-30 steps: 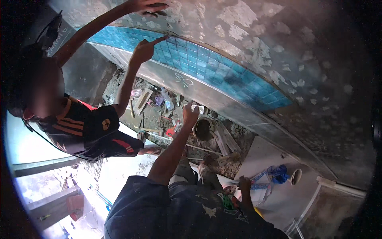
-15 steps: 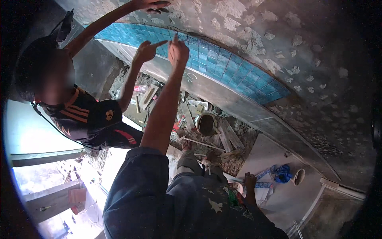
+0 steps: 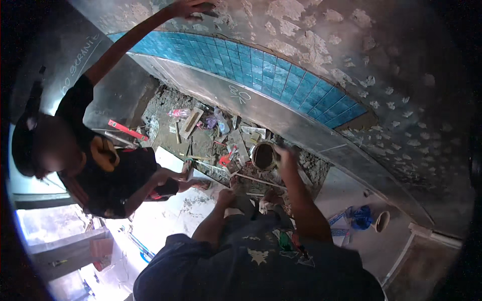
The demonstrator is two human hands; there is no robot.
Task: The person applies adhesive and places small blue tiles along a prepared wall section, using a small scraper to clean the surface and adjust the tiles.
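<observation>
My left hand (image 3: 227, 197) hangs low in front of my body, just above my foot; its fingers are not distinct. Farther right, my right hand (image 3: 286, 159) is smeared by motion. In the picture it overlaps the right rim of a mortar-stained bucket (image 3: 262, 156); whether it touches the bucket I cannot tell. Beyond, a band of blue-green tiles (image 3: 268, 75) runs along the rough grey wall (image 3: 401, 85). A co-worker (image 3: 108, 155) in dark clothes stands at the left, one hand (image 3: 193, 8) stretched to the wall above the tiles.
Rubble and mortar cover the floor at the wall's foot. On it lie a wooden float (image 3: 191, 123), a hammer (image 3: 177, 132), a red tool (image 3: 227, 156) and a plastic bottle (image 3: 179, 113). A red spirit level (image 3: 128, 130) lies farther left. A blue bag (image 3: 360, 218) and a tipped bucket (image 3: 382, 221) are at right.
My left hand has dropped from pointing at the tiles to in front of my body. My right hand has risen toward the bucket. The co-worker's pointing hand has lowered; the other stays at the wall.
</observation>
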